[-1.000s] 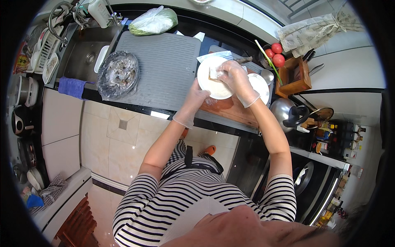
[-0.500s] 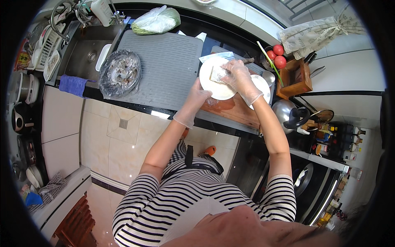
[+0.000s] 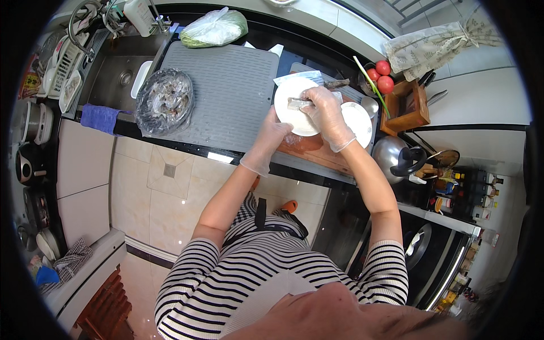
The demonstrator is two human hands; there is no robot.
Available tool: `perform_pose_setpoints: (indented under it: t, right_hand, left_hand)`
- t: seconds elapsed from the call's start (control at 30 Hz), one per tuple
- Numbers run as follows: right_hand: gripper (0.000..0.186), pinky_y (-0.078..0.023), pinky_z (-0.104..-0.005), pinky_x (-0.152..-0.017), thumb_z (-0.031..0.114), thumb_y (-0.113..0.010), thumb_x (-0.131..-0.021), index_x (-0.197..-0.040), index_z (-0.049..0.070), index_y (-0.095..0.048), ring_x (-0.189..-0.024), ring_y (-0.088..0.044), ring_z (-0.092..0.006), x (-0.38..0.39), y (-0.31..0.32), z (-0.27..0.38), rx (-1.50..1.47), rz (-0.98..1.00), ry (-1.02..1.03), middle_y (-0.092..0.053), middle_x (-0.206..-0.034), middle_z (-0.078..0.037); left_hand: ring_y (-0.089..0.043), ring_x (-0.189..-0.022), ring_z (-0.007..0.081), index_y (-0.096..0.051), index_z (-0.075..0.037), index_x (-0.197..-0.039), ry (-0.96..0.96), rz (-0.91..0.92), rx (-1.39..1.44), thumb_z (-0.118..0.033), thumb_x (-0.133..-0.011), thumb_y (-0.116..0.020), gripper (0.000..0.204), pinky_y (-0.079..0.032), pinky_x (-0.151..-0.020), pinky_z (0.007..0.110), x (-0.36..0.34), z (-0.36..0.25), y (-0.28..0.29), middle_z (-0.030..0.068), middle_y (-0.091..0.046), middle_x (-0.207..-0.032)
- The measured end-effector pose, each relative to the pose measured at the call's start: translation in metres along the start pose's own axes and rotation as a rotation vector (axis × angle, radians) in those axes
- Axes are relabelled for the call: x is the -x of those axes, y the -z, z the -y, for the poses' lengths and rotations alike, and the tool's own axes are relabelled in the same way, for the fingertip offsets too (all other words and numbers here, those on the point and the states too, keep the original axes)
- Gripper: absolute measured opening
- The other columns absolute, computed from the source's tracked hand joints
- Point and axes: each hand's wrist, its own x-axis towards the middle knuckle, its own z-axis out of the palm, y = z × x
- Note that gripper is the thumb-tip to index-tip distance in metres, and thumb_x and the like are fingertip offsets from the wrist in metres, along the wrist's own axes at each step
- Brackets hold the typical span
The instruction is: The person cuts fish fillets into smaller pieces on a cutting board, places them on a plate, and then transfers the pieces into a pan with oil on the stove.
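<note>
My left hand [image 3: 273, 136], in a clear plastic glove, grips the near left rim of a white plate [image 3: 306, 131]. White powder covers the inside of that plate. In my gloved right hand [image 3: 328, 115] is a silvery piece of fish [image 3: 297, 103], pinched by the fingers over the powder, its narrow side showing. A second white plate [image 3: 361, 135] sits just right of this hand, partly behind it. Beneath the plates lies a wet wooden cutting board [image 3: 320, 150]. A pale plastic packet [image 3: 310, 76] rests behind the first plate.
Left on a grey ridged mat [image 3: 226, 90] stands a plastic-covered bowl [image 3: 165, 101] of greyish pieces, beside the sink [image 3: 110, 85]. Bagged greens [image 3: 215, 28] lie behind. Tomatoes [image 3: 385, 85], a wooden knife holder [image 3: 407, 110] and a steel kettle [image 3: 390, 157] are at the right.
My right hand has turned the fish piece from its broad side to a narrow side and shifted slightly toward me. My left hand keeps its hold on the plate.
</note>
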Motion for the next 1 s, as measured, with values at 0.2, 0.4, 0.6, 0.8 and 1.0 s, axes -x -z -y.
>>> perform_pose_setpoints:
  t: [0.2, 0.4, 0.6, 0.8, 1.0]
  right_hand:
    - [0.025, -0.051, -0.0381, -0.08, -0.001, -0.073, -0.067, -0.092, 0.002, -0.067, -0.088, -0.064, -0.0317, 0.001, -0.002, -0.001, -0.092, -0.011, -0.1, -0.066, -0.089, -0.015]
    - [0.025, -0.052, -0.0381, -0.079, -0.001, -0.072, -0.067, -0.091, 0.003, -0.068, -0.086, -0.064, -0.0328, 0.006, 0.006, 0.003, -0.051, 0.031, -0.067, -0.066, -0.087, -0.015]
    - [0.022, -0.051, -0.0323, -0.076, -0.003, -0.073, -0.07, -0.091, 0.001, -0.067, -0.085, -0.066, -0.0235, 0.025, -0.001, -0.008, -0.14, -0.006, -0.173, -0.067, -0.088, -0.012]
    - [0.025, -0.053, -0.0243, -0.08, 0.003, -0.065, -0.088, -0.112, -0.001, -0.061, -0.087, -0.066, -0.0132, 0.033, 0.044, -0.058, -1.143, -0.047, -0.799, -0.068, -0.099, -0.008]
    - [0.03, -0.052, -0.0291, -0.092, 0.006, -0.059, -0.092, -0.121, -0.001, -0.056, -0.098, -0.065, -0.0158, 0.075, 0.09, -0.069, -1.478, -0.037, -0.811, -0.066, -0.109, -0.008]
  left_hand:
    - [-0.052, -0.118, 0.0171, -0.038, 0.001, -0.139, -0.015, 0.014, -0.051, 0.006, -0.075, -0.052, 0.066, -0.041, -0.101, 0.03, -0.002, 0.006, 0.003, 0.0106, -0.053, -0.129]
    - [-0.055, -0.111, 0.0149, -0.041, 0.001, -0.136, 0.023, 0.035, -0.001, 0.006, -0.075, -0.053, 0.063, -0.046, -0.093, 0.028, -0.002, 0.005, 0.003, 0.0086, -0.057, -0.123]
    - [-0.057, -0.108, 0.0145, -0.043, 0.001, -0.136, 0.056, 0.027, -0.029, 0.006, -0.074, -0.054, 0.063, -0.048, -0.089, 0.028, -0.003, 0.013, -0.002, 0.0087, -0.058, -0.122]
    - [-0.057, -0.105, 0.0147, -0.04, 0.001, -0.137, 0.03, 0.077, -0.107, 0.002, -0.074, -0.056, 0.065, -0.049, -0.087, 0.028, -0.002, 0.014, -0.021, 0.01, -0.057, -0.122]
    - [-0.056, -0.108, 0.0157, -0.038, 0.001, -0.138, 0.131, 0.165, -0.167, 0.001, -0.076, -0.056, 0.065, -0.048, -0.091, 0.029, 0.01, 0.006, -0.061, 0.0116, -0.055, -0.124]
